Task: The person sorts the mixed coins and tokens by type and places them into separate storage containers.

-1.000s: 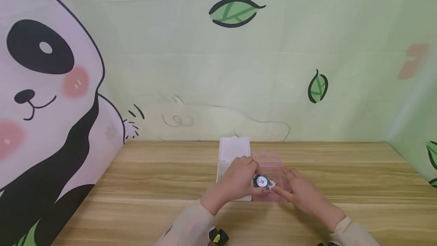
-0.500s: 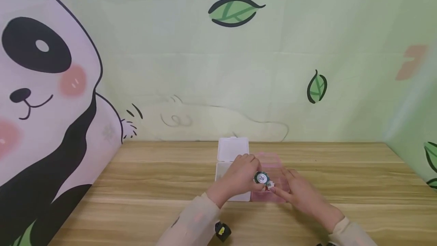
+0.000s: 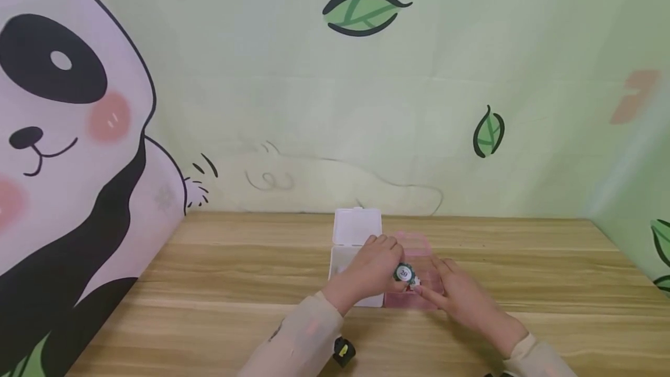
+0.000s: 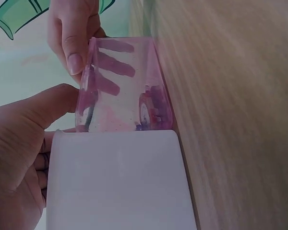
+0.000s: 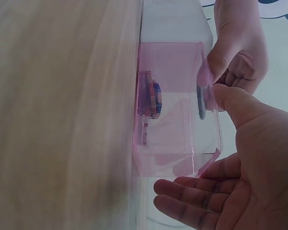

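Note:
A green-edged poker chip [image 3: 404, 273] marked 20 is pinched in my left hand [image 3: 369, 272], over the pink translucent box [image 3: 413, 301]. Seen from the right wrist, that chip [image 5: 201, 103] is edge-on, just inside the box's upper rim. My right hand [image 3: 466, 295] grips the same box from the right, its thumb at the rim and its fingers along the far wall. Several other chips [image 5: 151, 98] lie on the bottom of the box. Directly left of it stands a white box [image 3: 342, 258] with its lid raised, partly covered by my left hand.
A small black object with a yellow mark [image 3: 344, 351] shows beside the left sleeve. Behind the wooden table [image 3: 251, 260] hangs a pale green backdrop [image 3: 262, 74] with a panda and leaves printed on it.
My left hand has moved slightly right with the chip, which now covers more of the white piece by my right thumb. The right hand keeps its place on the pink box.

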A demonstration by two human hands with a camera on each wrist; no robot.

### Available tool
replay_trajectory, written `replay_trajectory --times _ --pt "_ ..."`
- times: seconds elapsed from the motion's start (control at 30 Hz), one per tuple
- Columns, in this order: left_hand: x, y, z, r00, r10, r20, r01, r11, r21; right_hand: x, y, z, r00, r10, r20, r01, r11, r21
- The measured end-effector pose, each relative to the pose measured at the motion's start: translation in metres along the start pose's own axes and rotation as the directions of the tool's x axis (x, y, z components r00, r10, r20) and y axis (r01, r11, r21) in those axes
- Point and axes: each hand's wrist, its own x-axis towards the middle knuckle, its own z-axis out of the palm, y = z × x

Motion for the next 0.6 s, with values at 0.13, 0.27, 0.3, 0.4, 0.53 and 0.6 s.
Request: replay_trajectory --times 0.13,0.27,0.3,0.4,0.53,0.6 --pt "0.0005 -0.001 0.0006 1.0 0.01 0.005 -0.01 1.0 -0.018 -0.0003 -0.0003 -0.0002 1.0 -0.001 0.008 0.001 1.0 -0.003" --pt "-0.0001 -0.0023 0.0003 1.0 0.014 -0.012 -0.015 0.999 -0.028 -0.0006 -0.002 -0.0011 1.0 -0.003 0.009 0.003 1.0 0.003" --pt "-0.0004 -0.0026 0.0003 1.0 0.014 -0.017 -0.014 1.0 -0.026 -0.0007 -0.0024 -0.0013 1.0 -0.003 0.009 0.003 1.0 0.003" --pt "-0.0014 -0.0032 0.0003 1.0 0.009 -0.028 -0.009 1.0 -0.023 -0.0008 -0.003 -0.0018 1.0 -0.008 0.005 0.008 1.0 0.004" --pt "-0.0025 -0.0038 0.0001 1.0 0.0 -0.031 -0.001 1.0 -0.027 -0.0011 -0.003 -0.0022 1.0 -0.017 0.003 0.017 1.0 -0.001" --pt "-0.0034 -0.0041 -0.0003 0.999 -0.002 -0.034 0.001 1.0 -0.027 -0.0011 -0.0028 -0.0019 1.0 -0.013 0.005 0.013 1.0 -0.001"
